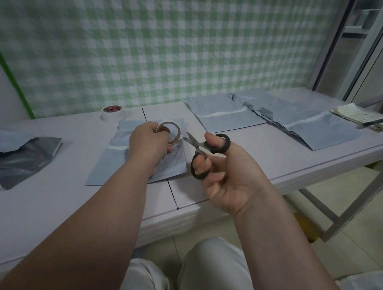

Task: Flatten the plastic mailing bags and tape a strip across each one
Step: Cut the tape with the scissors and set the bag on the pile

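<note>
1. My left grip is clenched round a roll of tape, fingers hooked through its core. It holds the roll just above the far end of the nearest bag.
2. My right grip grasps a pair of black-handled scissors, thumb through the upper loop and fingers through the lower one. The blades are slightly parted and point left, their tips just beside the roll. I cannot tell whether they touch it.
3. The nearest mailing bag lies flat on the counter under both hands, pale blue-grey, with a pale band across it.
4. Two more flat bags lie farther right along the counter, each with a pale band. The one on the right overlaps some crumpled plastic.
5. At the left edge sits a crumpled bag, its dark inner side showing.
6. A second tape roll lies flat near the back of the counter, beside the green checked wall covering.
7. A stack of papers rests at the counter's far right end.
</note>
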Demonstrator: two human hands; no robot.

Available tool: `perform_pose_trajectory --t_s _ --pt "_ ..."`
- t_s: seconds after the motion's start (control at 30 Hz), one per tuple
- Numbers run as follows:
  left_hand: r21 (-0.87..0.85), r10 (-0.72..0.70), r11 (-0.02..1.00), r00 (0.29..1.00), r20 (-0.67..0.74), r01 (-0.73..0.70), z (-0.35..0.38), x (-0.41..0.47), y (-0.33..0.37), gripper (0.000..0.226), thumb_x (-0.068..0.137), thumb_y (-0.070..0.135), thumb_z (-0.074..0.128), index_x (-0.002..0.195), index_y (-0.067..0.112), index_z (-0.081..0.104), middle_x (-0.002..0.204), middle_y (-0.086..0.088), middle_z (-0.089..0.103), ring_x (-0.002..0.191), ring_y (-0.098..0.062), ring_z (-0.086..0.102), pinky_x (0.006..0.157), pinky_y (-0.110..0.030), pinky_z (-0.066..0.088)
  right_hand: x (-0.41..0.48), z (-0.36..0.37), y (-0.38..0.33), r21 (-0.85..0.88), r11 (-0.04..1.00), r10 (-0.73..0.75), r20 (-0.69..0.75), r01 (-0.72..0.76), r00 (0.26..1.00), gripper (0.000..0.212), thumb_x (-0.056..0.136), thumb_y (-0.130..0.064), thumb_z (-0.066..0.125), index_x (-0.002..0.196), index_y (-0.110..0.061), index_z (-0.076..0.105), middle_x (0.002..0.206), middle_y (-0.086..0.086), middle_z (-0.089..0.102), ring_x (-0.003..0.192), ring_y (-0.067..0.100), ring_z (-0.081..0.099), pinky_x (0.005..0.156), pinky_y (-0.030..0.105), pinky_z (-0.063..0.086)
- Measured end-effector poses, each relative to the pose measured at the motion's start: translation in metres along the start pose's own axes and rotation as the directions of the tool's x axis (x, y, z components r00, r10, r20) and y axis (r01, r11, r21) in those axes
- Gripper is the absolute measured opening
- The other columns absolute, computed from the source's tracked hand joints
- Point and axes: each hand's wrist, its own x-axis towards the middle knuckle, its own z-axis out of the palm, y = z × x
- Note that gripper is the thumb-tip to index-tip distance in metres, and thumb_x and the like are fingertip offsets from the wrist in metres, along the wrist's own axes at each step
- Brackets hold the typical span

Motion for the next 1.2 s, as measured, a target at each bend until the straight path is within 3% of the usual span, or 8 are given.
perform_pose_trajectory --t_s 0.53,0.93,1.2 --pt "0.016 0.036 0.999 0.999 0.024 -0.036 0.000 -0.002 0.001 0.018 0.087 0.005 0.049 0.074 0.012 0.060 0.067 -0.010 0.061 0.035 -0.002 0.051 0.051 -0.026 0.043 0.010 0.008 0.007 0.005 1.000 -0.027 -0.066 0.027 0.997 0.021 0.084 -0.024 0.065 0.080 -0.005 0.057 0.059 0.007 0.054 0.034 0.007 0.049 0.028 0.009 0.030" --pt "0.016 0.041 0.999 0.999 0.031 -0.041 0.000 -0.002 0.001 0.016 0.087 0.006 0.049 0.090 0.000 0.064 0.067 -0.009 0.061 0.034 0.000 0.050 0.053 -0.027 0.043 0.012 0.008 0.008 0.030 0.998 -0.044 -0.059 0.046 0.997 0.021 0.085 -0.022 0.064 0.076 -0.004 0.059 0.056 0.007 0.055 0.035 0.007 0.048 0.029 0.008 0.030" --pt "0.012 0.044 0.999 0.998 0.035 -0.044 0.001 -0.001 -0.001 0.015 0.087 0.007 0.051 0.088 -0.001 0.065 0.068 -0.009 0.061 0.034 0.000 0.050 0.053 -0.026 0.042 0.015 0.008 0.010 0.014 0.999 -0.050 -0.051 0.050 0.997 0.019 0.087 -0.023 0.063 0.081 -0.005 0.058 0.057 0.006 0.054 0.035 0.006 0.048 0.029 0.008 0.031"
